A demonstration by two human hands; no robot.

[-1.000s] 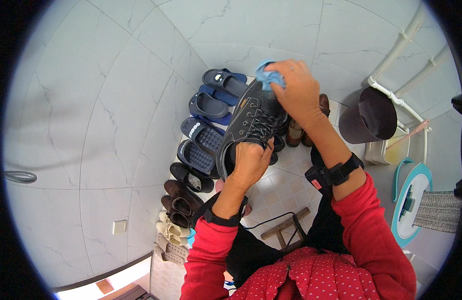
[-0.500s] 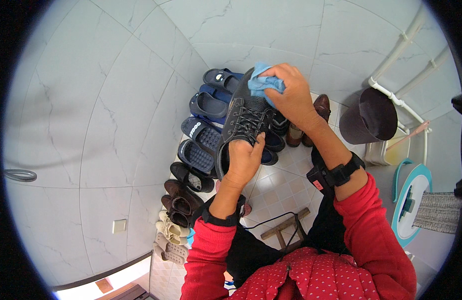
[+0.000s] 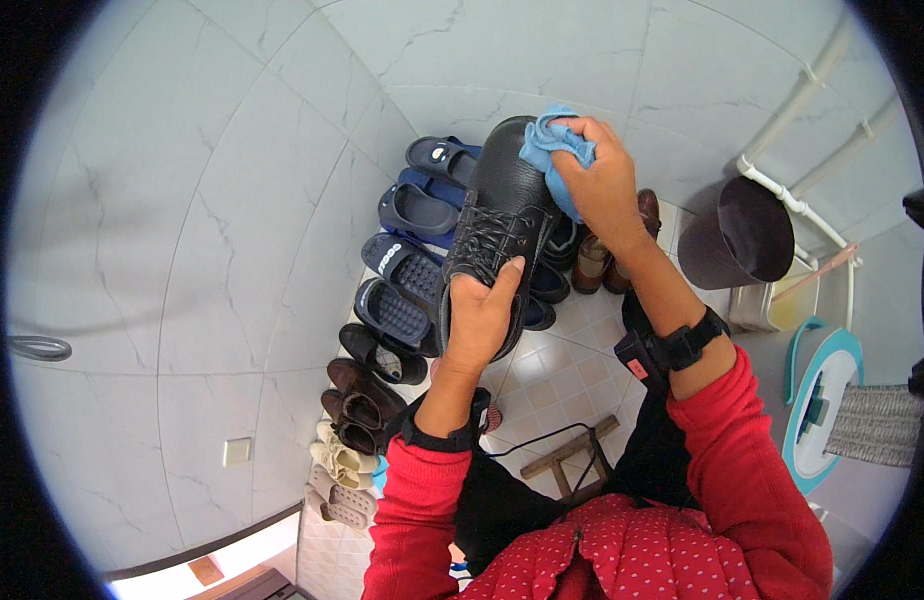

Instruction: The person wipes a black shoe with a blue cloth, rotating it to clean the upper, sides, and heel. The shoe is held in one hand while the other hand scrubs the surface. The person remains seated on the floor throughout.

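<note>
Dark blue slipper (image 3: 414,278): here's the boldest print in view, a short row of chunky white lettering (image 3: 389,261) slanting across the strap (image 3: 384,248), on the side toward the wall (image 3: 222,250)!
Topmost slipper (image 3: 460,168): up at the far end of the row, a small pale badge (image 3: 439,156) shows on the upper, its dark inner mark too small to make out.
Black wrist device (image 3: 650,352): and across to the right forearm (image 3: 667,300), a little reddish label (image 3: 637,368) sits on the casing, its pale marks too tiny to read.
</note>
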